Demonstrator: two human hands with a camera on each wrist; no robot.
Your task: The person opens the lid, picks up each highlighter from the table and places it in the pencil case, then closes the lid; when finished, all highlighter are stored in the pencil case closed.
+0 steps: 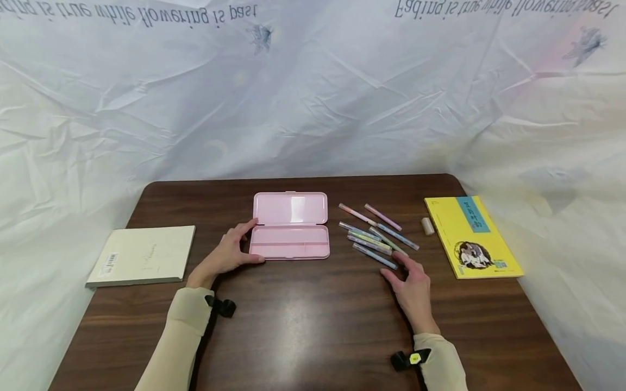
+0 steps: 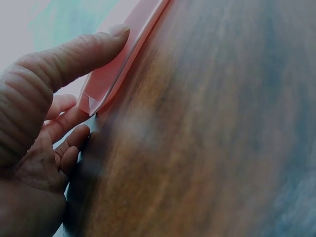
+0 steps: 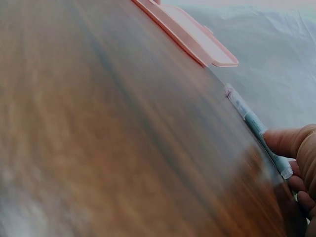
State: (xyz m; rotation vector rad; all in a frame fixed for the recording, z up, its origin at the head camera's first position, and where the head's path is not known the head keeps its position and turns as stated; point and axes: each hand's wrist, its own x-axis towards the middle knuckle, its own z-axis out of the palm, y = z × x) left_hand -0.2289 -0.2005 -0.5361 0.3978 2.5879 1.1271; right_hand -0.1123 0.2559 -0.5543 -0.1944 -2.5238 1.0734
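Note:
An opened pink pencil case (image 1: 289, 232) lies on the table with its lid folded back; its divided tray holds nothing. My left hand (image 1: 227, 252) holds it by the left side, thumb along the front edge and fingers at the back corner, as the left wrist view also shows. Several pens (image 1: 369, 239) with clear caps lie in a loose heap to its right. My right hand (image 1: 413, 285) is at the near end of the heap, thumb and index finger spread around the end of the nearest blue pen (image 1: 374, 256). In the right wrist view the thumb overlaps that blue pen (image 3: 254, 126).
A cream-covered book (image 1: 146, 252) lies at the left edge of the table. On the right is a yellow book (image 1: 471, 239), with a small whitish eraser-like block (image 1: 427, 226) beside it. A pale printed curtain (image 1: 303, 98) hangs around the dark wooden table (image 1: 293, 315).

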